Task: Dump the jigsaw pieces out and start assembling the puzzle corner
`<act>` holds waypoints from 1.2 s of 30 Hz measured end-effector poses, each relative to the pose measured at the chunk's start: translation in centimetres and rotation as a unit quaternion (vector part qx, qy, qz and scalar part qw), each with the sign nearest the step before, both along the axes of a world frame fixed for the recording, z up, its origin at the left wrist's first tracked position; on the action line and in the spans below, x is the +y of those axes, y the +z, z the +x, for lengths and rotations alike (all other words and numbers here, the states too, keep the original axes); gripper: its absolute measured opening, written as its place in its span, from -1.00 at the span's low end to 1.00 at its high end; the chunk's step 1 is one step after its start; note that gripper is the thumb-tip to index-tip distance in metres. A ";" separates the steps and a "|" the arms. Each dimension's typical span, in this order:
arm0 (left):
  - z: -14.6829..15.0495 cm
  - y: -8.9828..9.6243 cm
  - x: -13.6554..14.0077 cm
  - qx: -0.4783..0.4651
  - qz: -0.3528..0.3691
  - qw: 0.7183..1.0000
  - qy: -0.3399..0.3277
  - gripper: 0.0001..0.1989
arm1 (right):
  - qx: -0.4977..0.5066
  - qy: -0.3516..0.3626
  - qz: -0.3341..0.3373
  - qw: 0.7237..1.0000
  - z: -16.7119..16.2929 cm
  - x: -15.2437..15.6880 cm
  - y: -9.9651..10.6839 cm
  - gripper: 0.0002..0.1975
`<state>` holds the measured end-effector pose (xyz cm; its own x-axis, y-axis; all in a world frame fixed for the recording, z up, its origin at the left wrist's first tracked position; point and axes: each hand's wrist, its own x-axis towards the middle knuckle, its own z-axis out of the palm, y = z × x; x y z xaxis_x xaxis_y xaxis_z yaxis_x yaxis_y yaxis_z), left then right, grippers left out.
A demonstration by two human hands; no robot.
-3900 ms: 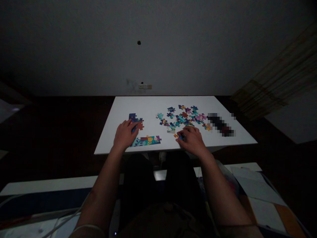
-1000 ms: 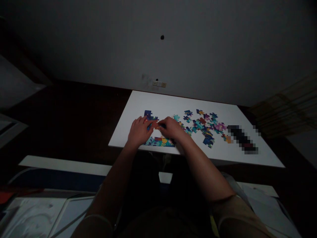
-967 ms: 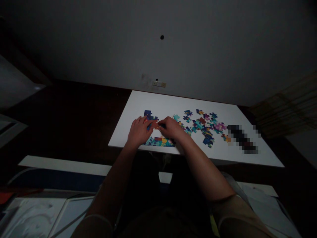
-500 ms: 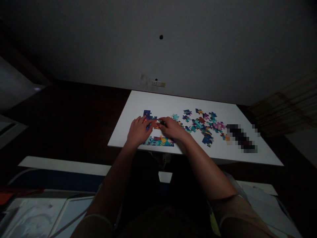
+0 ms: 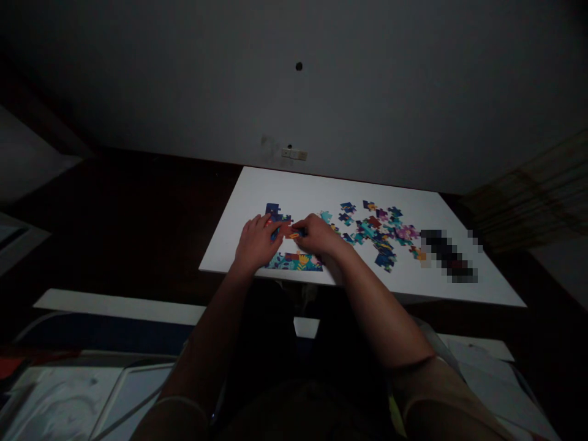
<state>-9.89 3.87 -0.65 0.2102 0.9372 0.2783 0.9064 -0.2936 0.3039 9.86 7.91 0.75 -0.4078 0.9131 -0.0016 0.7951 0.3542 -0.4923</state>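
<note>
My left hand (image 5: pixel 258 242) lies fairly flat on the left side of a joined block of jigsaw pieces (image 5: pixel 272 209), with its thumb and fingers stretched over them. My right hand (image 5: pixel 321 236) pinches a dark blue and orange puzzle piece (image 5: pixel 295 234) at the block's right side. Fingers cover part of that piece, and I cannot tell whether it is locked in. Nearer the table's front edge lies a joined strip of flowered jigsaw pieces (image 5: pixel 301 262) in teal, yellow and red, partly hidden by my hands.
Several loose jigsaw pieces (image 5: pixel 367 229) are spread on the white table (image 5: pixel 294 184) to the right of my hands. Farther right is a pixelated dark patch (image 5: pixel 450 257). Beyond the table stands a wall with a socket strip (image 5: pixel 294 154).
The fingers of my right hand have drawn closer together on the piece, and its orange part shows more plainly. My left hand stays nearly still.
</note>
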 end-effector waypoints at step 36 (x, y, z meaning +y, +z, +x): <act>1.4 0.9 0.8 0.074 -0.019 0.994 -0.082 -0.53 | 0.151 -0.333 0.231 0.901 21.1 -11.4 -4.2 -0.74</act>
<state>-8.53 4.68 0.23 0.3976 0.8958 0.1985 0.8824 -0.4327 0.1850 30.94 -3.47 -3.41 0.3137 0.8302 0.4608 0.7613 0.0701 -0.6446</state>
